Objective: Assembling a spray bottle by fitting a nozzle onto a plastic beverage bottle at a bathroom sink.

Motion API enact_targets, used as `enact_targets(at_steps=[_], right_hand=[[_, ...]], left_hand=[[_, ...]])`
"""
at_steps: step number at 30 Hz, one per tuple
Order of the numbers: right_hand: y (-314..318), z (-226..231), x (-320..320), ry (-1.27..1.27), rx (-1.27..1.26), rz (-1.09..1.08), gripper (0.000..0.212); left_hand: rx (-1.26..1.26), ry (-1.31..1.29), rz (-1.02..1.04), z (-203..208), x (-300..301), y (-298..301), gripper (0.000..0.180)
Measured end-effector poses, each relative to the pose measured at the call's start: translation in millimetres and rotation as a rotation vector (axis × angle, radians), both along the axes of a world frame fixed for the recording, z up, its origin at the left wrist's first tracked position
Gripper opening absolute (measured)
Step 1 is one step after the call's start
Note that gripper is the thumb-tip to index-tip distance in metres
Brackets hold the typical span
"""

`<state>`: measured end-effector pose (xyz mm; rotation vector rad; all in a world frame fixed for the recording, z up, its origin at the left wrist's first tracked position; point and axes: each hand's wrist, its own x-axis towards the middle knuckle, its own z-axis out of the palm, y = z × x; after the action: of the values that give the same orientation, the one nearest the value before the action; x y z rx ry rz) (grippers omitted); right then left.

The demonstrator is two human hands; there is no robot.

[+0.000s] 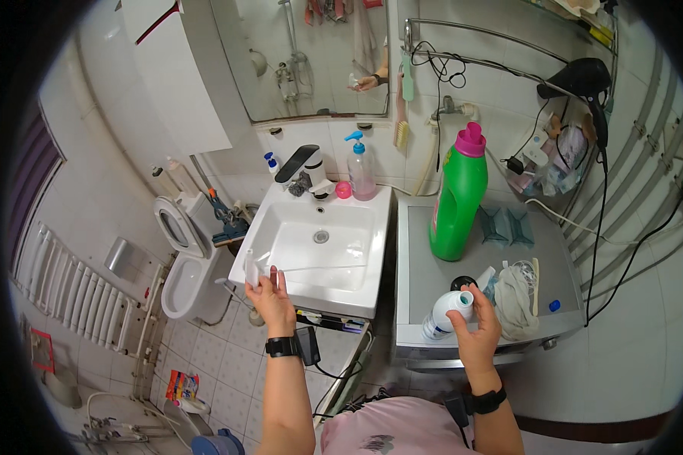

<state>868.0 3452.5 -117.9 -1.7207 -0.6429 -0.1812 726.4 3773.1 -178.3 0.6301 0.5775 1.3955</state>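
Over the near left corner of the white sink [349, 297], my left hand [272, 305] has its fingers closed on a white pump head [251, 267]. A thin pale dip tube [322, 268] runs from it to the right across the basin. My right hand [479, 326] is wrapped around the upper part of a white bottle [439, 317], whose uncapped mouth shows. This bottle is at the front of the grey washing machine top [415, 250]. Behind it rests a black round object [463, 283]; a pale cloth [517, 303] lies to its right.
A tall green detergent bottle [458, 197] with a pink cap stands on the machine. By the faucet [308, 165] is a clear pump bottle [361, 171]. A small blue cap [555, 305] lies near the machine's right edge. A hair dryer [580, 79] hangs at right; a toilet [187, 284] stands left.
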Motion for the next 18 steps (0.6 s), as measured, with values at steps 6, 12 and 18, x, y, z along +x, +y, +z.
enact_targets(at_steps=[6,12,18], right_hand=[[1.8,1.4,-4.5,0.020,0.016,0.006,0.048],[-0.5,2.2,-7.2,0.037,-0.034,0.073,0.051],[5.1,1.7,-13.3,0.028,0.017,0.030,0.048]], left_hand=[[-0.212,-0.373,-0.136,-19.3,-30.9,14.4,0.027],[-0.291,-0.470,-0.163,-7.5,-38.7,2.9,0.022],[-0.325,-0.472,-0.140,-7.6,-42.2,-0.1,0.026]])
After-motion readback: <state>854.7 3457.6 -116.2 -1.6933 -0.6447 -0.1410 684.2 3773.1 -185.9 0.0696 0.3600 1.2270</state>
